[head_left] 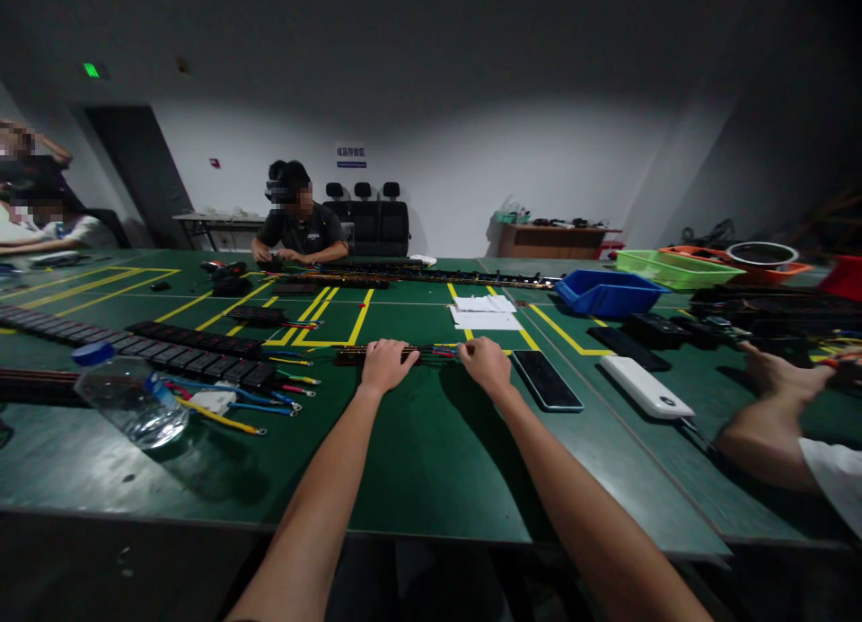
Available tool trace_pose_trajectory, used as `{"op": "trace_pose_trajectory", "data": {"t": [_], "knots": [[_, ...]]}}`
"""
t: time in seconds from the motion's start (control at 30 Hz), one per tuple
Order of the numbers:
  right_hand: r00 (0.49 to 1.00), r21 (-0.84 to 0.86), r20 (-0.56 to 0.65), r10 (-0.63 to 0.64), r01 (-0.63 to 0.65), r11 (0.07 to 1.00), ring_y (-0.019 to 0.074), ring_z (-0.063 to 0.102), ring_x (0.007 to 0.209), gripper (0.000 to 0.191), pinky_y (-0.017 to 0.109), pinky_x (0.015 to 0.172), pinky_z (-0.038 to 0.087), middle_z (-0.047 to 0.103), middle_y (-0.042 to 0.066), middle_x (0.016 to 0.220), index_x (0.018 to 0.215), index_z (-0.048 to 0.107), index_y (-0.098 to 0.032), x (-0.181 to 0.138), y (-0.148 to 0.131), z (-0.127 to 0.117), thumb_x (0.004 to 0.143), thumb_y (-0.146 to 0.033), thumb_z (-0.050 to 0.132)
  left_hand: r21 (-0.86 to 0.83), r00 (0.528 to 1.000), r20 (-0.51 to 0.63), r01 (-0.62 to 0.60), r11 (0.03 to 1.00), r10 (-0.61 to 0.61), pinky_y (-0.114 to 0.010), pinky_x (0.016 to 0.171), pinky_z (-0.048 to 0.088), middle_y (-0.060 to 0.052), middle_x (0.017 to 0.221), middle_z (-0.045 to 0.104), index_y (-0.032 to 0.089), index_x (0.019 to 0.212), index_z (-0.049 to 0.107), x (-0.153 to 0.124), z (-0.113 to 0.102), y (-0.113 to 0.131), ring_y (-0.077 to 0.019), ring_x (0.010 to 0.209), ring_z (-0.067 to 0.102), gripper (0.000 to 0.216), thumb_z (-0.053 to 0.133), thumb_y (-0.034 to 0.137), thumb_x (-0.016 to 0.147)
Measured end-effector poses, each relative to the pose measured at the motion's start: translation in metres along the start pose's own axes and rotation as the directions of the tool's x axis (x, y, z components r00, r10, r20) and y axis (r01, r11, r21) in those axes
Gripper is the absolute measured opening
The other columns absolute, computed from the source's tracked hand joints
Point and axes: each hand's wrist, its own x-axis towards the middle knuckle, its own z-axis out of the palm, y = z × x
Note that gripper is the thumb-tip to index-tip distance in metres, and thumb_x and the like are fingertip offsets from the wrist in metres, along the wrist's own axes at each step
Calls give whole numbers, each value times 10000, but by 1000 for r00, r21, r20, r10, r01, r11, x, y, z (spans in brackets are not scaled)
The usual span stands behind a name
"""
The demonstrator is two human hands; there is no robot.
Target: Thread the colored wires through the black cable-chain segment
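Near the middle of the table, my left hand (pixel 385 365) is closed over a narrow black strip-shaped part (pixel 348 356), which lies crosswise on the green surface. Several thin coloured wires (pixel 441 353), red and blue among them, run from the strip's right end. At the tips of these wires, my right hand (pixel 486 363) is closed in a pinch. The exact piece between its fingers is partly hidden, but it appears to be a wire end. A smartphone (pixel 547 380) lies just right of my right hand, and white papers (pixel 485 313) lie beyond it.
Left are a water bottle (pixel 135 398), rows of black modules (pixel 202 353) and cables with ring terminals (pixel 233 417). On the right are a white power bank (pixel 646 387), a blue bin (pixel 610 292) and another person's hand (pixel 785 375). Someone sits across the table (pixel 404 505).
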Motion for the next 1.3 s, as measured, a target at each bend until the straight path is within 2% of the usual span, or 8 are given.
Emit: {"op": "trace_pose_trajectory", "data": {"t": [0.17,0.4,0.6,0.8,1.0,1.13,1.3], "knots": [[988,-17,153,21,-19,1000,234,684,805,417,274,648,414,735,120,875,813,777,-218,0,-3,-1,982,-444,469,16,1000,-23,-10,1000,11,-445,988,401,-94,1162,741,215,1129,721,0,1,-1,-282,1090,629,529,367,593,1017],[996,12,77,47,-48,999,246,689,839,454,279,658,422,742,129,928,848,768,-205,0,-4,-3,1006,-459,426,-10,1000,-17,-17,1000,16,-450,984,407,-92,1163,741,217,1121,720,0,1,-1,-278,1085,636,547,344,602,1021],[973,-4,228,28,-28,1000,253,694,900,456,286,717,446,747,137,960,898,778,-204,2,-4,-2,1005,-465,420,12,1000,-13,-5,1000,5,-443,977,407,-95,1152,742,209,1123,721,0,0,0,-281,1077,633,526,373,589,1017],[991,16,78,110,-111,994,251,686,951,372,281,735,458,741,125,1025,1005,766,-208,2,-7,-8,980,-407,453,6,1000,-15,-14,1000,14,-437,980,406,-95,1152,741,214,1121,721,0,1,-1,-278,1080,633,534,356,591,1021],[978,3,201,62,-64,998,253,689,933,258,293,716,449,743,88,1000,955,728,-236,3,-2,-1,943,-399,528,5,1000,-19,-11,1000,11,-443,982,409,-98,1147,741,210,1117,722,0,0,0,-282,1082,632,524,371,586,1017],[973,-16,214,83,-82,997,257,682,956,259,306,723,455,730,93,1046,1026,669,-230,4,1,2,940,-455,573,4,1000,-6,-1,1000,1,-443,993,408,-98,1158,739,210,1124,723,0,-2,1,-283,1093,629,523,377,587,1015],[973,-10,198,120,-120,993,255,677,960,262,311,725,451,721,81,1042,1011,627,-245,5,0,1,942,-493,577,6,1000,-5,0,1000,0,-442,1005,402,-101,1164,739,216,1134,722,-1,-1,1,-284,1101,627,526,367,587,1018]]}}
